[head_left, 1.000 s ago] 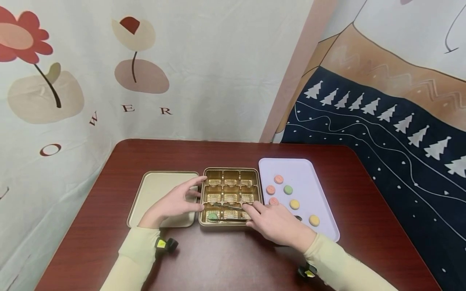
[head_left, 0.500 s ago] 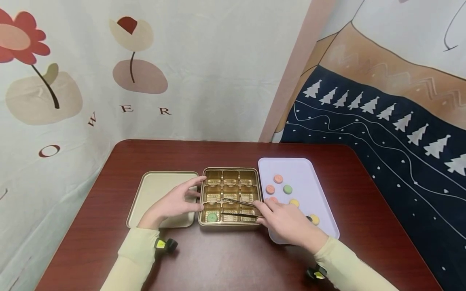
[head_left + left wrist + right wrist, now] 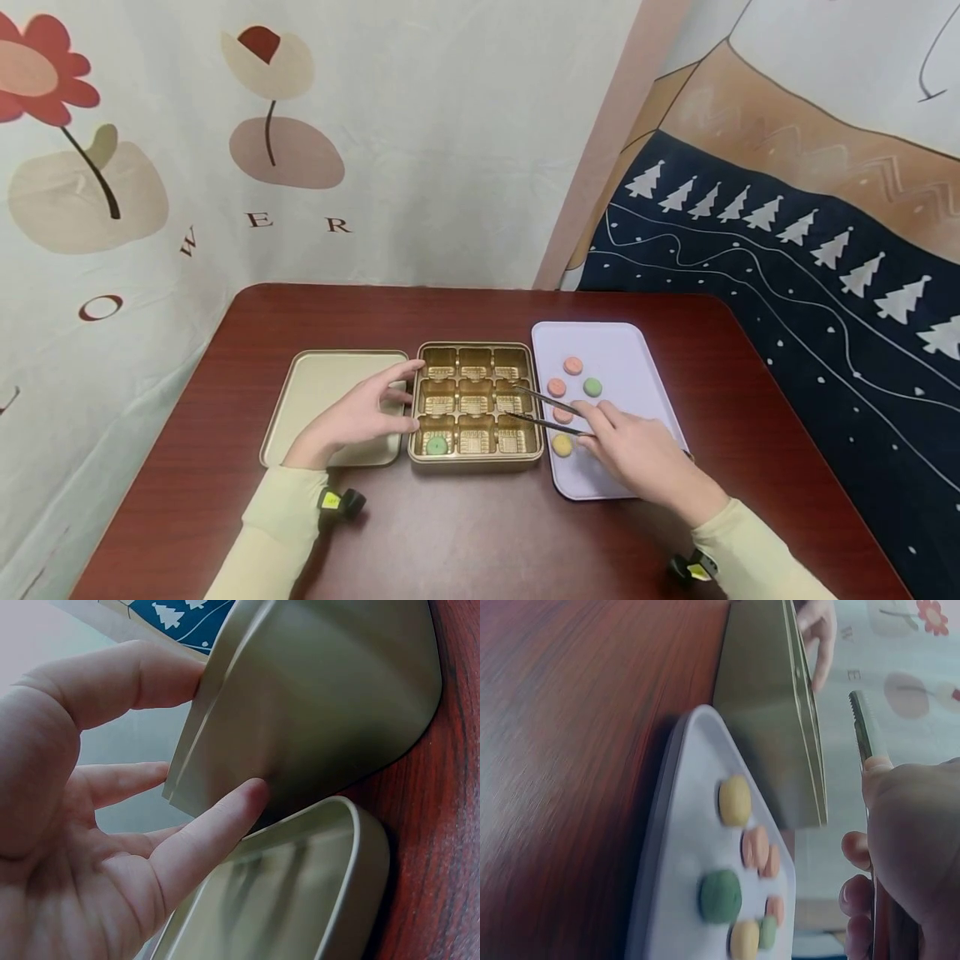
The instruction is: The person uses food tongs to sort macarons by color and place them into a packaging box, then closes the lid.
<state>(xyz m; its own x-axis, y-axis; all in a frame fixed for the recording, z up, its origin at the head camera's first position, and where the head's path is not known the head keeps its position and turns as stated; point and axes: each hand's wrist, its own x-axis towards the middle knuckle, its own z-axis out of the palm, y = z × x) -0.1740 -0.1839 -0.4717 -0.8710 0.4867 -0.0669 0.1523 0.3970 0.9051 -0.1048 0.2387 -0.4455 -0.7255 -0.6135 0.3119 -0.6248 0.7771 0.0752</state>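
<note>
A gold tin (image 3: 475,460) with nine cells sits mid-table, a green macaron (image 3: 437,446) in its front-left cell. My left hand (image 3: 390,398) rests with straight fingers against the tin's left wall (image 3: 315,697), over the lid (image 3: 322,392). My right hand (image 3: 591,421) pinches metal tweezers (image 3: 543,408) above the lavender tray (image 3: 622,350). The tweezers' spread tips point left over the tin's right edge and hold nothing. On the tray lie pink macarons (image 3: 573,365), a green one (image 3: 592,387) and a yellow one (image 3: 562,445). The right wrist view shows the tray (image 3: 675,825), the macarons (image 3: 734,800) and the tweezers (image 3: 864,724).
The dark red table (image 3: 480,542) ends close to patterned fabric backdrops behind and to the right. The tin's lid (image 3: 300,892) lies flat left of the tin. Bare wood shows in front of the tin and behind it.
My right hand drew the tweezers rightward from the tin's front row to above the tray, leaving the green macaron in the front-left cell. The left hand stayed put.
</note>
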